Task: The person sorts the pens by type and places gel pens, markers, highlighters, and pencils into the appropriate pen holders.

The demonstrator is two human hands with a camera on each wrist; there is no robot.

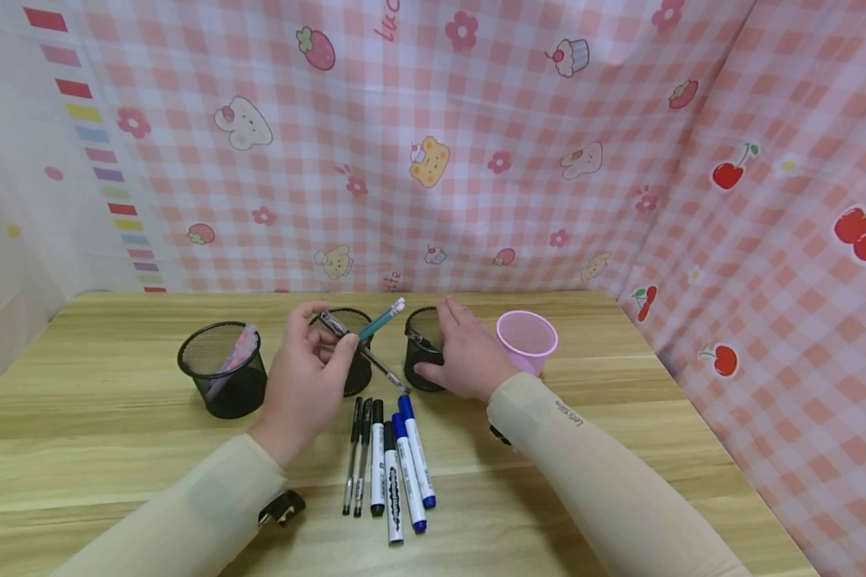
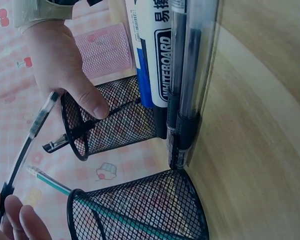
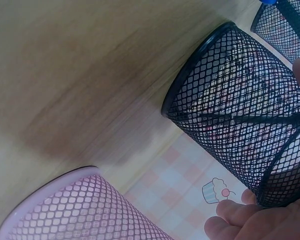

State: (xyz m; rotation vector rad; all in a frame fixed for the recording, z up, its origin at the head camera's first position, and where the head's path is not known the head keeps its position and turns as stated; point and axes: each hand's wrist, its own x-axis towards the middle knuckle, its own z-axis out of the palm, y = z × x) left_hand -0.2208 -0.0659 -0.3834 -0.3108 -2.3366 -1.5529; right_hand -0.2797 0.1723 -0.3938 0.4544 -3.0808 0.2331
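My left hand holds a clear-barrelled black gel pen between thumb and fingers, slanting down to the right past a black mesh pen cup. Teal pencils with white ends stick up from that cup. My right hand grips the neighbouring black mesh cup at its rim. In the left wrist view its thumb lies on the near side; in the right wrist view its fingers are at the far side. Another black pen leans inside this cup.
Two black gel pens and several whiteboard markers with black or blue caps lie on the wooden table between the arms. To the left stands a black mesh cup containing pink sticks. A pink mesh cup stands right.
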